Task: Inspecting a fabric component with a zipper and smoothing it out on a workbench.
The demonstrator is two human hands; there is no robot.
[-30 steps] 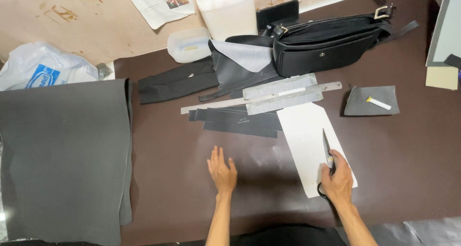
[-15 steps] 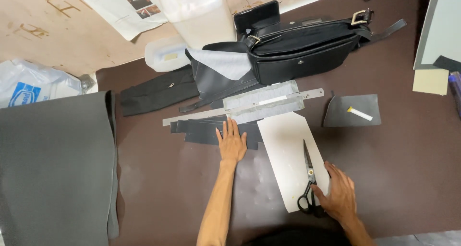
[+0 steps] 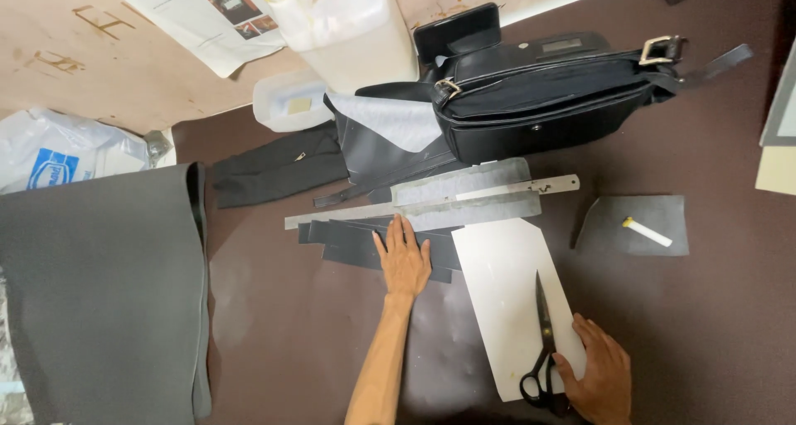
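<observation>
Since a second ago, the left hand [image 3: 404, 259] has travelled up the table from bare brown surface onto the stack of dark grey cut leather strips [image 3: 348, 241], while the right hand [image 3: 599, 377] has settled at the handles of the black-handled steel scissors [image 3: 543, 342].

Left fingers lie flat and slightly spread, pressing on the strips rather than gripping them; fingertips reach just short of the long metal rulers [image 3: 464, 197] laid across the strips' upper edge. Right fingers are loosely curled beside the scissor loops, touching them; whether any finger passes through a loop cannot be told. The scissors lie closed, point away from the person, on a white card pattern piece with clipped corners [image 3: 497, 276], just right of the strips.

The strips look thin, limp and light, likely to slide over one another, so a flat palm or a pinch at one end should suit them best. The card seems stiffer and could be lifted by an edge.

Beyond stand a black leather shoulder bag [image 3: 539, 102], a translucent plastic jug [image 3: 348, 27], a small grey scrap carrying white chalk [image 3: 647, 231], and a grey foam sheet [image 3: 91, 292] at left.
</observation>
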